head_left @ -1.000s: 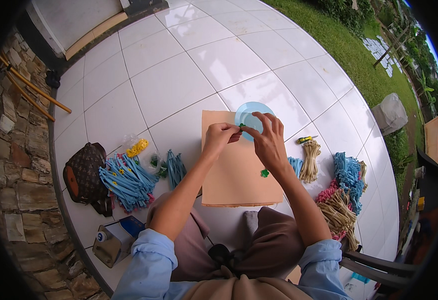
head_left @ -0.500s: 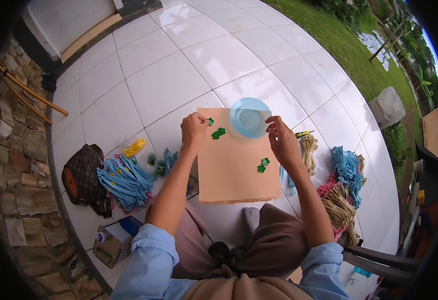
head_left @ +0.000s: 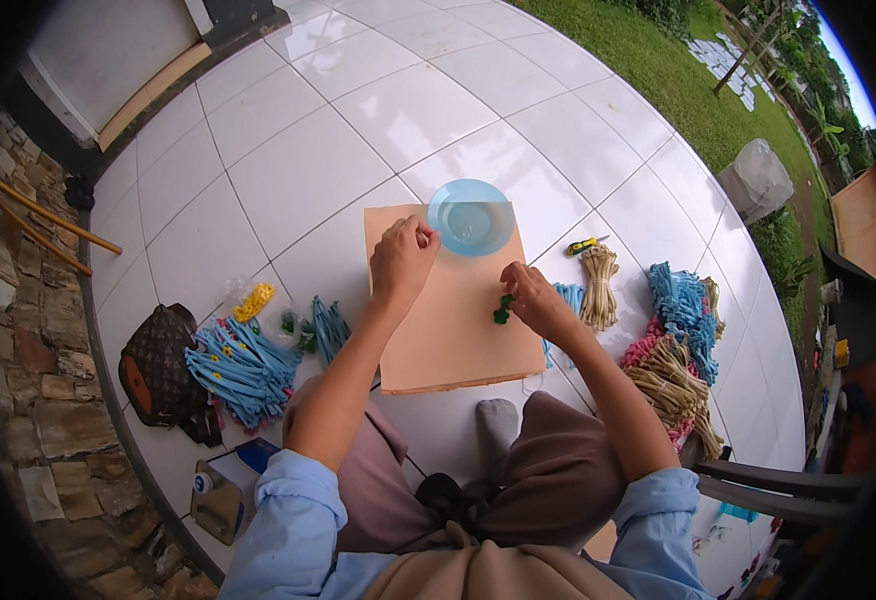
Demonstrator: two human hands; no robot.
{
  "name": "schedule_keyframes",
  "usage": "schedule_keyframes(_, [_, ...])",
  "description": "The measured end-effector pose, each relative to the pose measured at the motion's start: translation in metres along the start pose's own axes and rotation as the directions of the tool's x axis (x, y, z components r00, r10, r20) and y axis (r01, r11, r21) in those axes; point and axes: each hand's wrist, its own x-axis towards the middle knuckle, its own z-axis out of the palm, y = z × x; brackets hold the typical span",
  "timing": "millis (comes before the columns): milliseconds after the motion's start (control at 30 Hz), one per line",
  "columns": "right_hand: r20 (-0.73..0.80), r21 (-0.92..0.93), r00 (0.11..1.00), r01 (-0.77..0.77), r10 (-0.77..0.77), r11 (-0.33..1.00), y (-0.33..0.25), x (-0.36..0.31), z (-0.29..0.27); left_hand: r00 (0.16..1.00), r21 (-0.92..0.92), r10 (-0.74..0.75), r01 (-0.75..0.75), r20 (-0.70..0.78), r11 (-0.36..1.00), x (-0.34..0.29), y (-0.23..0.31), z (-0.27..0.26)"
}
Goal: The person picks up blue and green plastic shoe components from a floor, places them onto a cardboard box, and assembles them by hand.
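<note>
A light-blue round plastic dish point(head_left: 496, 233) rests on the far edge of a tan board point(head_left: 448, 345), which lies on the tiles before me. Beside the dish's left rim, my left hand point(head_left: 405, 262) has its fingertips pinched together; whatever sits between them is hidden. On the board's right side my right hand point(head_left: 538, 302) curls its thumb and fingers at small dark-green flower-shaped pieces point(head_left: 503, 310), partly covering them. The green pieces that lay on the board's left are out of sight.
Left are a brown bag point(head_left: 158, 350), blue stems with small yellow flowers point(head_left: 248, 370) and yellow pieces point(head_left: 254, 300). On the right lie a yellow-green tool point(head_left: 583, 244), beige cord bundles point(head_left: 599, 290) and blue bundles point(head_left: 682, 310). A tin box point(head_left: 223, 495) stands near my left sleeve.
My left hand has shifted right toward the dish, and the green pieces on that side no longer show. My right hand has come down from the dish to the green pieces at right.
</note>
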Motion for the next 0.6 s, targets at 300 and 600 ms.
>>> schedule_keyframes(300, [0.013, 0.383, 0.964, -0.251, 0.266, 0.889, -0.018, 0.025, -0.019, 0.919, -0.384, 0.204, -0.064, 0.336, 0.921, -0.021, 0.015, 0.018])
schedule_keyframes(600, [-0.155, 0.107, 0.966, -0.194, 0.209, 0.975, -0.028, 0.066, -0.001, 0.956, -0.436, -0.026, 0.156, 0.291, 0.886, -0.003, 0.005, 0.004])
